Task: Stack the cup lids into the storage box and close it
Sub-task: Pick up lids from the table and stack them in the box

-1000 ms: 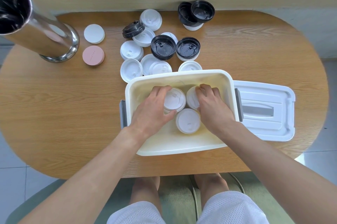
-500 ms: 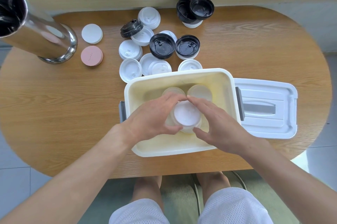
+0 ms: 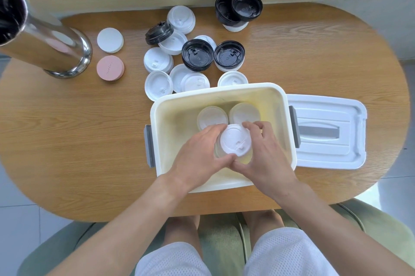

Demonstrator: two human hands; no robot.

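Wood-grain oval table (image 3: 67, 141), pale wall ledge beyond, tiled floor below; I watch from the head view, person seated.

Hands: left hand (image 3: 199, 154) and right hand (image 3: 265, 158) are together inside the storage box (image 3: 166, 114), thumbs meeting on the near side, fingers curled round the rim of one white lid (image 3: 235, 139). Both are clamped on it from opposite sides. It appears to sit atop a short stack, though the fingers hide how many lie under it.

Just past the fingertips, on the box floor, two more white lids (image 3: 212, 117) lie side by side, touching or nearly so.

Outward: box cover (image 3: 325, 132) lies flat just right of the right hand, touching the box wall. Beyond the far box wall, loose lids wait: white ones (image 3: 158, 60) ahead and to the left, black lids (image 3: 197, 55) straight ahead, a black pair (image 3: 239, 9) farther out. Well left of the left hand: a steel cylinder (image 3: 45, 39), a white disc (image 3: 110, 40) and a pink disc (image 3: 110, 68).

Risks, my judgement: lid pressed down off-centre would not nest and the stack would lean. A quick release could tip it against the two neighbours. Many lids are still outside; loosely nested stacks could rise too high for the cover to shut.
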